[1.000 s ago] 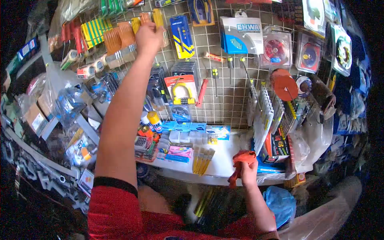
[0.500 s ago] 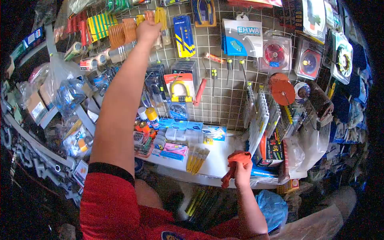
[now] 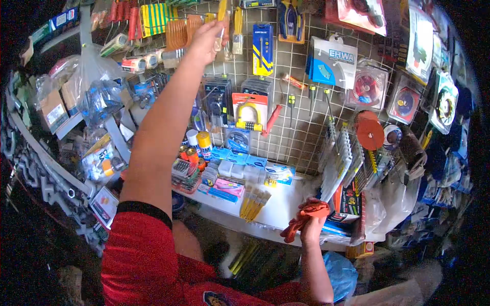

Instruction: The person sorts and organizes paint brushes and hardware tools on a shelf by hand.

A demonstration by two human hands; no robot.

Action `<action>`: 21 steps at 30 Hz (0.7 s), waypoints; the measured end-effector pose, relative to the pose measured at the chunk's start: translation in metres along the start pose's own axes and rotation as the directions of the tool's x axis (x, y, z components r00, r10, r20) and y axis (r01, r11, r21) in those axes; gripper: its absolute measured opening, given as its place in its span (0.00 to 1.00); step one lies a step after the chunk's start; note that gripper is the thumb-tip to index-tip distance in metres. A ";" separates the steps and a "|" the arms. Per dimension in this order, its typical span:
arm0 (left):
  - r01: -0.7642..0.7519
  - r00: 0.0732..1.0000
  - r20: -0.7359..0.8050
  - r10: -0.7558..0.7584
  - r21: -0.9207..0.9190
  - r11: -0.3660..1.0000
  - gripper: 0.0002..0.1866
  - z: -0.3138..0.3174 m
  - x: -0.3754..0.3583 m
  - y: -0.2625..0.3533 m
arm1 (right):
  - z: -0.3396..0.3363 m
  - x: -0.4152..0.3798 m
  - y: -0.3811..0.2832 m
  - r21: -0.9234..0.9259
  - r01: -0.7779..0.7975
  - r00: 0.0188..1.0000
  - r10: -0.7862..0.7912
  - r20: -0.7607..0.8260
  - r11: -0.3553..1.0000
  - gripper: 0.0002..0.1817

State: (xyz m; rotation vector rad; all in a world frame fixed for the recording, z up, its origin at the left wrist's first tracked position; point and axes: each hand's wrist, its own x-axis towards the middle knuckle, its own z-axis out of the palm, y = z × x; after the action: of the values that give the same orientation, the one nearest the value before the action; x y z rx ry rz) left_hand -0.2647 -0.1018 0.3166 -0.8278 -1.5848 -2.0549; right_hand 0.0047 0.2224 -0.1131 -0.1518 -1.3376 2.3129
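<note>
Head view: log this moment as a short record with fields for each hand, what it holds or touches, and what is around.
Left hand: raised to the wire grid wall, fingers on a hanging paintbrush
Right hand: low, gripping an orange cloth
Shelf: white, with a bunch of brushes lying on it
Near left hand: blue tool pack, padlock pack

shirt: person is wearing a red short-sleeve top, filling the lower frame.
sleeve trim: black band is edging the left sleeve (image 3: pixel 145 208) at the upper arm.
chest: small round badge w/ dark ground is showing at bottom centre; details too small to read.
arms: both are showing bare below the sleeves.
hands: left hand (image 3: pixel 206 41) & right hand (image 3: pixel 311 232) are wearing no gloves, rings or watch.
</note>
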 end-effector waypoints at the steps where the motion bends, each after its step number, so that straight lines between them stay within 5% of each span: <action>1: -0.045 0.999 0.002 0.046 -0.130 0.991 0.11 0.008 -0.015 0.007 | -0.003 0.001 0.004 -0.008 0.023 1.000 -0.023 0.007 1.000 0.16; 4: -0.121 0.993 -0.045 0.113 -0.257 0.959 0.12 0.024 -0.062 0.030 | -0.002 -0.004 -0.006 0.014 -0.009 0.992 0.007 0.124 1.000 0.17; 7: -0.096 0.994 0.055 0.095 0.019 0.995 0.12 0.016 -0.120 0.037 | -0.009 0.003 0.004 0.188 -0.123 0.972 0.080 0.221 0.974 0.19; 9: 0.067 0.995 0.052 -0.083 0.264 0.962 0.10 0.029 -0.189 0.033 | 0.009 -0.005 -0.017 0.380 -0.301 0.896 0.123 0.427 0.875 0.25; 10: 0.008 0.979 0.192 -0.069 0.301 0.954 0.10 0.026 -0.219 0.001 | 0.012 -0.008 -0.021 0.377 -0.304 0.895 0.127 0.428 0.875 0.25; 11: 0.078 0.932 0.333 -0.142 0.198 0.977 0.10 0.023 -0.259 -0.032 | 0.015 -0.010 -0.023 0.372 -0.338 0.886 0.158 0.436 0.864 0.25; 12: 0.225 0.851 0.342 -0.398 0.447 0.866 0.11 0.041 -0.300 -0.033 | 0.017 -0.011 -0.023 0.368 -0.369 0.877 0.188 0.443 0.853 0.26; 13: 0.190 0.803 0.413 -0.430 0.506 0.841 0.13 0.042 -0.341 -0.070 | 0.010 -0.009 -0.009 0.366 -0.370 0.877 0.190 0.442 0.854 0.26; 14: 0.055 0.750 0.474 -0.461 0.651 0.757 0.17 0.047 -0.373 -0.086 | -0.004 -0.003 0.017 0.094 -0.013 0.916 -0.026 0.400 0.996 0.26; 15: 0.007 0.676 0.543 -0.499 0.671 0.741 0.23 0.044 -0.403 -0.112 | -0.011 0.000 0.031 -0.197 0.352 0.872 -0.244 0.424 0.915 0.27; 16: 0.029 0.578 0.550 -0.602 0.724 0.689 0.28 0.046 -0.421 -0.115 | 0.015 -0.022 0.004 -0.283 0.105 0.906 0.025 0.422 0.953 0.35; 17: 0.190 0.524 0.534 -0.664 0.687 0.702 0.30 0.050 -0.436 -0.118 | 0.026 -0.038 -0.005 -0.279 0.098 0.829 0.077 0.554 0.955 0.38; 20: 0.146 0.741 0.548 -0.388 0.433 0.889 0.26 0.033 -0.481 -0.191 | 0.029 -0.053 0.023 -0.433 0.088 0.605 0.297 0.738 0.897 0.45; 21: 0.149 0.747 0.460 -0.480 0.588 0.795 0.25 0.035 -0.470 -0.167 | 0.024 -0.054 0.035 -0.640 0.197 0.550 0.457 0.699 0.743 0.41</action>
State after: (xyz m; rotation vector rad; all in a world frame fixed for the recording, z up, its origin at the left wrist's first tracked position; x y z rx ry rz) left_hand -0.0191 -0.0390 -0.1142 -1.0929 -2.6554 -1.4618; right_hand 0.0331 0.1653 -0.1373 0.7840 -2.7081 1.8979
